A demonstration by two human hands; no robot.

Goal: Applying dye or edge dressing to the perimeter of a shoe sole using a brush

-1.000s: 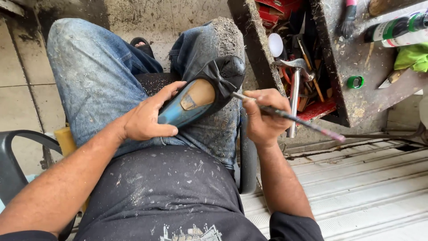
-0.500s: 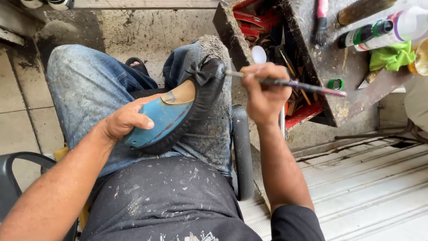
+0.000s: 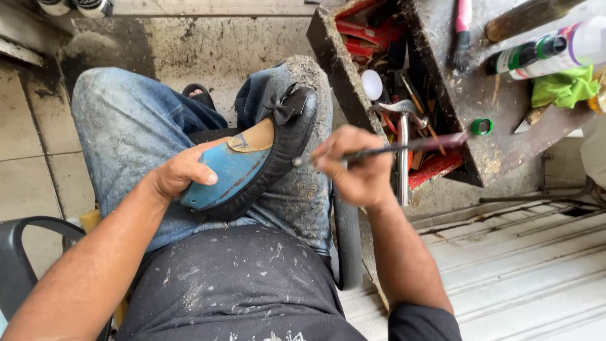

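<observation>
- The person is sitting on a dark chair [image 3: 25, 265], knees up, wearing dusty blue jeans [image 3: 126, 126] and a dark, paint-flecked shirt [image 3: 233, 284].
- A black flat shoe [image 3: 265, 158] with a small bow at the toe is lying on its side across the right thigh, its blue and tan insole facing up and the toe pointing away from the body.
- The left hand [image 3: 180, 173] is gripping the shoe at the heel end, fingers curled down over the blue lining and the thumb lying across the insole.
- The right hand [image 3: 353, 167] is closed around a thin brush [image 3: 385, 149] with a dark reddish handle; it is pinching it like a pen, and the tip is pointing at the shoe's black outer edge, touching it or just beside it.
- Beyond the right hand, an open wooden toolbox [image 3: 334, 69] is holding a hammer [image 3: 401, 126], red-handled tools and other bits.
- The worn bench [image 3: 480, 95] to the right of the box is carrying a bottle [image 3: 555, 47] with a green cap lying on its side, a green cloth [image 3: 562, 88], a small green ring [image 3: 481, 126] and a pink-handled brush [image 3: 462, 31].
</observation>
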